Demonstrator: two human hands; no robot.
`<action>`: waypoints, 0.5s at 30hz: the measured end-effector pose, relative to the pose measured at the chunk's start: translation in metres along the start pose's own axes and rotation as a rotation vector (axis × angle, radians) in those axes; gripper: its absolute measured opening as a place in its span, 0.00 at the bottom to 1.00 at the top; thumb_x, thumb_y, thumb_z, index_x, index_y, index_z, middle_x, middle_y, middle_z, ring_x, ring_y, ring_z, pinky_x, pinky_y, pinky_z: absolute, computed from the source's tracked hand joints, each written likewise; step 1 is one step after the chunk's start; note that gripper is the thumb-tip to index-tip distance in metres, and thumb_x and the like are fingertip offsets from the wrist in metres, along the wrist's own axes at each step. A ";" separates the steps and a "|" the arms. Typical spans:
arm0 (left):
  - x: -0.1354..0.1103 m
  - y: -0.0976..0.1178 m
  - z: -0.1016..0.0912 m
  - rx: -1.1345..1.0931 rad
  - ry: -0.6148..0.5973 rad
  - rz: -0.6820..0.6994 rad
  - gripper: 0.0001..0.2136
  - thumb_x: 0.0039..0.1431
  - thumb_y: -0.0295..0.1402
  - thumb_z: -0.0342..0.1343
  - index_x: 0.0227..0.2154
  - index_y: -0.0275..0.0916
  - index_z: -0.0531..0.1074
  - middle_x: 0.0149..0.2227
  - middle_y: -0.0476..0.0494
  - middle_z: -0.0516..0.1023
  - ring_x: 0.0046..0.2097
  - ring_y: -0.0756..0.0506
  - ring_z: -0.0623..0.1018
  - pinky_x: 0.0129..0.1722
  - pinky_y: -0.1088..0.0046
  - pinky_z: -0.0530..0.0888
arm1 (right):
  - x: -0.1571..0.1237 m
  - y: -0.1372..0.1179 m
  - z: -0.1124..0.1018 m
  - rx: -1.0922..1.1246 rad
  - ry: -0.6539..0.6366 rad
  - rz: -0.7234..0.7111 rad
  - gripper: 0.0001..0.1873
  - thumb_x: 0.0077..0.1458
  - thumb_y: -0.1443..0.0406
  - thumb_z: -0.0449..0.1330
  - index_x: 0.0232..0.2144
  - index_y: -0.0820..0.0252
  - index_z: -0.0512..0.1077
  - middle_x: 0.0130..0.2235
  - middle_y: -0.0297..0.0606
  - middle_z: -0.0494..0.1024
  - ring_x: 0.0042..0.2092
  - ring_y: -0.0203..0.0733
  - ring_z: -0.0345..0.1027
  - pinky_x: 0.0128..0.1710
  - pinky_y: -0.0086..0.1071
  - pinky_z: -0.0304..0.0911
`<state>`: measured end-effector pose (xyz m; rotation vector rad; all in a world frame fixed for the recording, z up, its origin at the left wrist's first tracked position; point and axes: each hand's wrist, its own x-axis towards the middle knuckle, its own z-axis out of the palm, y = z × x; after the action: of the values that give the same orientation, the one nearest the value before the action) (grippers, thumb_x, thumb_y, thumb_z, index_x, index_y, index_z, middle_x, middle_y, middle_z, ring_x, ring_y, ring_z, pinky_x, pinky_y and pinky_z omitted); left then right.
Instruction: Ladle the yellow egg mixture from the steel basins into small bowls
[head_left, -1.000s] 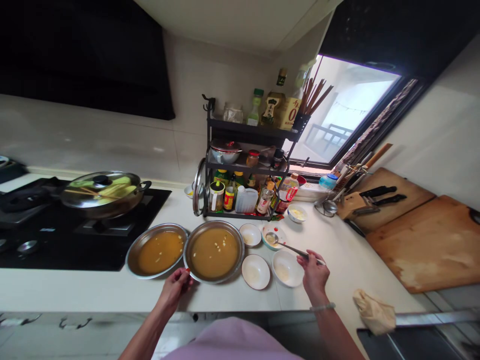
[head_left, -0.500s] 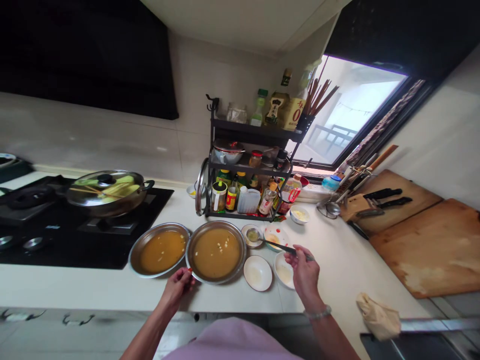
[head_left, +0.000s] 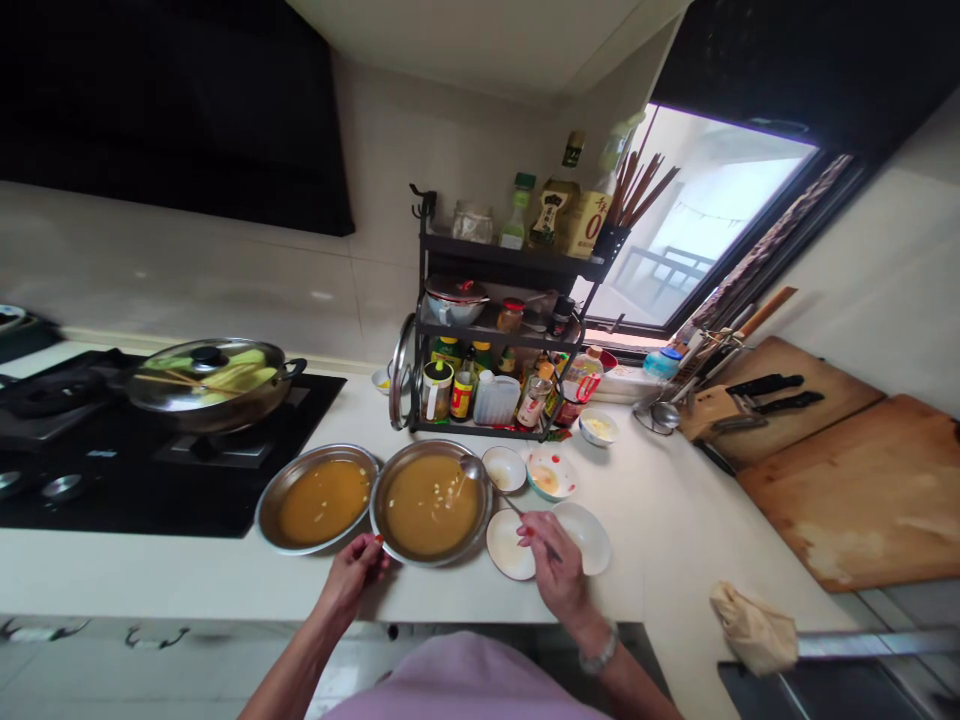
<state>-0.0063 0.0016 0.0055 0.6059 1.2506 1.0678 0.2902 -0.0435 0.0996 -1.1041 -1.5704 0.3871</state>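
Observation:
My right hand (head_left: 556, 565) is closed around the handle of a long metal spoon (head_left: 472, 468). The spoon's head hangs over the right rim of a round metal basin (head_left: 480, 530), above brown broth with pale bits floating in it. Thumb and fingers of my left hand (head_left: 361, 568) pinch that basin's near left rim. A second metal basin (head_left: 264, 520) with orange-brown broth sits against it on the left. Below my right hand and partly hidden by it are two white dishes, one left (head_left: 510, 550) and one right (head_left: 592, 530). Behind them stands a small white bowl (head_left: 504, 462).
A red-dotted bowl (head_left: 556, 462) and a bowl of chopped pale food (head_left: 598, 426) stand at the back. A black rack (head_left: 510, 335) holds bottles and jars. On the left, a lidded pan (head_left: 214, 385) sits on the stove; at right are knives (head_left: 765, 386) and cutting boards (head_left: 847, 490).
My right hand has carried the spoon left, from the small white bowl to over the right-hand basin. More pale bits now show in its broth. My left hand stays at the rim.

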 end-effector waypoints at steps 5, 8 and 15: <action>0.002 -0.003 0.000 0.047 0.022 0.014 0.19 0.34 0.48 0.64 0.21 0.38 0.65 0.17 0.52 0.70 0.19 0.52 0.68 0.21 0.77 0.64 | 0.013 0.019 -0.038 -0.090 0.262 0.157 0.11 0.59 0.62 0.51 0.40 0.58 0.71 0.32 0.37 0.74 0.30 0.38 0.72 0.32 0.34 0.71; 0.001 -0.004 -0.005 0.177 0.136 0.082 0.19 0.36 0.50 0.62 0.21 0.39 0.66 0.16 0.51 0.70 0.19 0.50 0.68 0.20 0.76 0.64 | 0.014 0.036 -0.064 -0.166 0.343 0.240 0.13 0.59 0.60 0.50 0.39 0.59 0.71 0.32 0.37 0.74 0.29 0.38 0.72 0.30 0.34 0.72; -0.025 0.022 0.026 0.396 0.293 0.353 0.17 0.43 0.48 0.59 0.30 0.40 0.70 0.24 0.46 0.76 0.27 0.43 0.76 0.28 0.70 0.72 | -0.005 0.076 -0.095 -0.225 0.355 0.311 0.14 0.58 0.58 0.51 0.39 0.60 0.70 0.33 0.37 0.74 0.30 0.38 0.72 0.29 0.33 0.72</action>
<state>0.0124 -0.0070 0.0422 1.0279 1.6726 1.2392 0.4086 -0.0379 0.0716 -1.5091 -1.1492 0.2065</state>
